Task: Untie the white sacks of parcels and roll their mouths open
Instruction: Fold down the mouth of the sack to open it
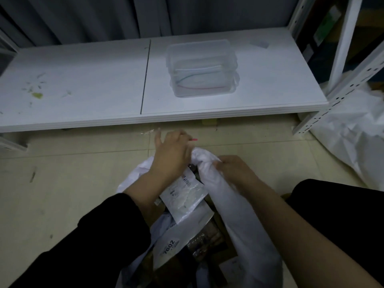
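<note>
The sack point(239, 215) stands on the floor, its mouth open over parcels point(182, 196). The right hand point(232, 169) grips its rolled rim. The left hand point(171, 154) curls, seemingly pinching a red tie point(194, 139). The sack looks soft, light and probably slippery, so it is best held at the rim.

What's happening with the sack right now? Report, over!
Left hand holds pink tie. Right hand grips white sack at its rolled rim. Mouth open, parcels showing. Nothing in the way.
</note>
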